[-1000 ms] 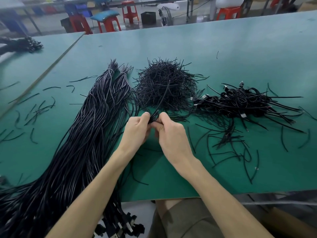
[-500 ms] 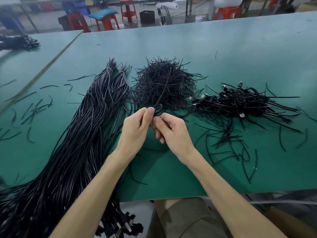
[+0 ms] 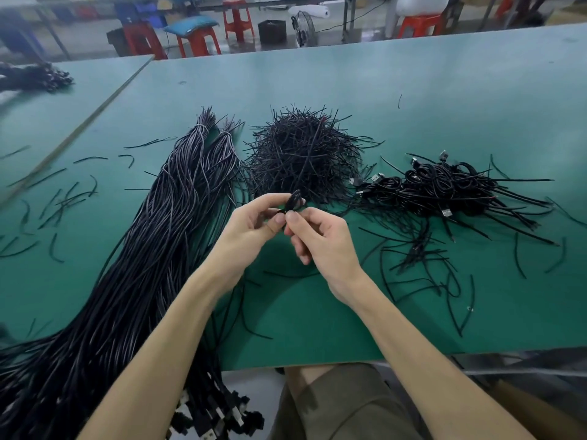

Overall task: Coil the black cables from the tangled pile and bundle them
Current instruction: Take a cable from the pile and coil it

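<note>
Since the earlier frame both hands have lifted and turned palm-up. The left hand (image 3: pixel 254 223) and right hand (image 3: pixel 320 242) pinch a small coiled black cable (image 3: pixel 293 201) above the bench (image 3: pixel 444 100), at 6 o'clock from the heap of short ties (image 3: pixel 301 154). If either pinch loosens, the coil will likely spring open.

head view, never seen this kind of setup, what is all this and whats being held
No machine: a person wears a camera on the head, looking down at two bare hands. The left hand and right hand both pinch a small black coil of cable above a green table. On it lie a long sheaf of black cables at left, a mound of short black wire pieces in the middle, and coiled black plugged cables at right.
</note>
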Demonstrator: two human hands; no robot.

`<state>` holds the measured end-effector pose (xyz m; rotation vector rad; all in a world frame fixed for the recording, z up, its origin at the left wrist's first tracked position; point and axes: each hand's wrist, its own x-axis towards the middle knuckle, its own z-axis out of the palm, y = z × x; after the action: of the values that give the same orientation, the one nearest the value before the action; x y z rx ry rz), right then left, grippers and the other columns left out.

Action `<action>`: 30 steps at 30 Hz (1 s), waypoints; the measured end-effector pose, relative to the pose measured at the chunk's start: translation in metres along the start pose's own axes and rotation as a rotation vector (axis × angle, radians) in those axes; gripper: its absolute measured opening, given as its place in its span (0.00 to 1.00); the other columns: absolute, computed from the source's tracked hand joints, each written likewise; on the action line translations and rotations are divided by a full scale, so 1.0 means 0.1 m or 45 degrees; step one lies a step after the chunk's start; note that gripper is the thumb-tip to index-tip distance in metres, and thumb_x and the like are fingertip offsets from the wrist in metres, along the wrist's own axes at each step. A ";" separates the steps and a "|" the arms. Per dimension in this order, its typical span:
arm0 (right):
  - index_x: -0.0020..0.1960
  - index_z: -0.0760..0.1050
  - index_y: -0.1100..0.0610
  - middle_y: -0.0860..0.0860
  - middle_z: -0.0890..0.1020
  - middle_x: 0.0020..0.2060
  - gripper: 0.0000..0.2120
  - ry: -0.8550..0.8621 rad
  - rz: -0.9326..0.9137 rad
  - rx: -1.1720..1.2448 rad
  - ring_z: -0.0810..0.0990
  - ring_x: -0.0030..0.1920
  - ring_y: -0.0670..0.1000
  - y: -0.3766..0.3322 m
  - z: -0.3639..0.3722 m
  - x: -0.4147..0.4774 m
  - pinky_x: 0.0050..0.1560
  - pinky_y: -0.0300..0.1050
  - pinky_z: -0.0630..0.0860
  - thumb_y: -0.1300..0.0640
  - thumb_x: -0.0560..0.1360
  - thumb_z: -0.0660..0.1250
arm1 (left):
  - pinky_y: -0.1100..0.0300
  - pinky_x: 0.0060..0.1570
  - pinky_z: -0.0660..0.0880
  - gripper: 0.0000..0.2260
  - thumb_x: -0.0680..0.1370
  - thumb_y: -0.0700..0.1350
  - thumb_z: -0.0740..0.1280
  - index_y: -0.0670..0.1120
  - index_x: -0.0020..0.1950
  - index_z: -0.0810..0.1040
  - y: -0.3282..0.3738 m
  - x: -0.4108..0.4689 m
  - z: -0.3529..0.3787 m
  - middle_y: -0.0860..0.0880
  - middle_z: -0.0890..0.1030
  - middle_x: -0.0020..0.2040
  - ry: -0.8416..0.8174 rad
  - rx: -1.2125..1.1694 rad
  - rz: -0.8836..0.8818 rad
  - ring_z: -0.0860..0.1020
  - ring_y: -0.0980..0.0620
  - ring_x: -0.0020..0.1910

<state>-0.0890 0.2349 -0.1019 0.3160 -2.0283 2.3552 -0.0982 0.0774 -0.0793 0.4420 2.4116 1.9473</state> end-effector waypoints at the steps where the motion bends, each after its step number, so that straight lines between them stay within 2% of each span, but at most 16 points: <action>1: 0.41 0.81 0.55 0.49 0.75 0.27 0.12 -0.027 0.002 0.001 0.70 0.26 0.47 0.00 0.00 -0.01 0.27 0.39 0.70 0.55 0.82 0.67 | 0.49 0.63 0.76 0.11 0.83 0.34 0.64 0.43 0.63 0.80 0.01 -0.01 -0.01 0.45 0.83 0.54 -0.042 -0.030 0.002 0.79 0.47 0.55; 4: 0.42 0.79 0.60 0.50 0.75 0.26 0.13 -0.088 -0.008 -0.029 0.69 0.25 0.48 -0.01 0.01 -0.01 0.28 0.39 0.69 0.55 0.83 0.66 | 0.52 0.61 0.75 0.10 0.79 0.28 0.64 0.42 0.50 0.78 0.02 -0.02 -0.01 0.43 0.81 0.58 -0.019 -0.203 0.004 0.78 0.47 0.56; 6: 0.41 0.77 0.60 0.50 0.74 0.26 0.14 -0.101 -0.009 -0.037 0.69 0.25 0.48 -0.02 0.01 -0.01 0.28 0.39 0.69 0.57 0.84 0.64 | 0.56 0.57 0.76 0.15 0.76 0.26 0.66 0.46 0.41 0.76 0.01 -0.01 0.01 0.45 0.77 0.60 0.050 -0.248 0.033 0.78 0.50 0.54; 9: 0.41 0.76 0.61 0.50 0.73 0.26 0.14 -0.122 0.004 -0.034 0.68 0.26 0.50 -0.03 0.01 -0.01 0.27 0.40 0.68 0.57 0.84 0.63 | 0.58 0.50 0.74 0.21 0.73 0.25 0.67 0.51 0.34 0.77 0.01 0.00 0.03 0.45 0.73 0.57 0.123 -0.195 0.054 0.76 0.54 0.51; 12: 0.41 0.76 0.61 0.51 0.73 0.26 0.15 -0.114 0.004 -0.017 0.67 0.27 0.51 -0.03 0.02 -0.01 0.27 0.41 0.68 0.57 0.84 0.63 | 0.55 0.49 0.74 0.20 0.78 0.27 0.65 0.48 0.36 0.83 0.00 0.01 0.00 0.44 0.78 0.56 0.107 -0.317 0.059 0.78 0.48 0.48; 14: 0.40 0.75 0.60 0.51 0.72 0.26 0.15 -0.081 0.009 0.006 0.67 0.27 0.51 -0.04 0.01 -0.01 0.28 0.40 0.67 0.57 0.85 0.62 | 0.59 0.52 0.76 0.16 0.81 0.31 0.64 0.46 0.43 0.86 0.00 0.01 -0.02 0.44 0.83 0.55 0.138 -0.394 0.052 0.81 0.48 0.50; 17: 0.40 0.75 0.59 0.50 0.71 0.26 0.15 -0.044 0.016 -0.007 0.67 0.27 0.50 -0.03 0.00 0.00 0.28 0.39 0.67 0.57 0.85 0.62 | 0.59 0.52 0.78 0.07 0.81 0.40 0.67 0.45 0.53 0.85 -0.01 0.03 -0.04 0.43 0.85 0.52 0.186 -0.465 -0.063 0.82 0.49 0.49; 19: 0.40 0.76 0.60 0.50 0.71 0.26 0.15 -0.047 0.016 -0.028 0.67 0.27 0.49 -0.03 0.01 0.00 0.27 0.39 0.67 0.57 0.85 0.62 | 0.57 0.57 0.79 0.10 0.79 0.46 0.72 0.46 0.59 0.84 -0.03 0.03 -0.06 0.43 0.85 0.54 0.144 -0.389 -0.074 0.82 0.49 0.51; 22: 0.40 0.75 0.60 0.50 0.70 0.26 0.15 -0.047 0.021 -0.002 0.66 0.26 0.48 -0.03 0.00 -0.01 0.27 0.39 0.66 0.57 0.85 0.62 | 0.57 0.60 0.78 0.13 0.79 0.44 0.72 0.47 0.64 0.83 -0.04 0.02 -0.11 0.43 0.85 0.59 0.037 -0.336 0.038 0.82 0.48 0.58; 25: 0.41 0.75 0.60 0.49 0.70 0.26 0.15 -0.038 0.045 0.040 0.66 0.26 0.47 -0.03 0.00 -0.01 0.27 0.39 0.65 0.57 0.85 0.62 | 0.58 0.60 0.76 0.12 0.79 0.39 0.70 0.48 0.61 0.85 -0.01 0.01 -0.12 0.46 0.85 0.58 0.004 -0.349 0.113 0.82 0.49 0.59; 28: 0.44 0.76 0.65 0.56 0.71 0.30 0.14 -0.038 0.063 0.104 0.65 0.26 0.47 -0.04 -0.01 0.01 0.26 0.39 0.63 0.58 0.85 0.62 | 0.56 0.57 0.76 0.11 0.78 0.33 0.69 0.48 0.50 0.86 0.01 -0.01 -0.10 0.48 0.85 0.53 -0.031 -0.350 0.155 0.81 0.49 0.55; 30: 0.45 0.76 0.64 0.52 0.71 0.28 0.13 -0.027 0.073 0.112 0.65 0.26 0.47 -0.04 -0.01 0.02 0.25 0.38 0.63 0.58 0.85 0.62 | 0.50 0.58 0.76 0.16 0.77 0.30 0.68 0.50 0.42 0.86 0.03 -0.02 -0.07 0.48 0.83 0.54 -0.021 -0.268 0.163 0.79 0.48 0.58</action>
<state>-0.0902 0.2362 -0.0981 0.2892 -1.9728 2.4900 -0.0966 0.0708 -0.0751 0.6142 2.1861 2.2091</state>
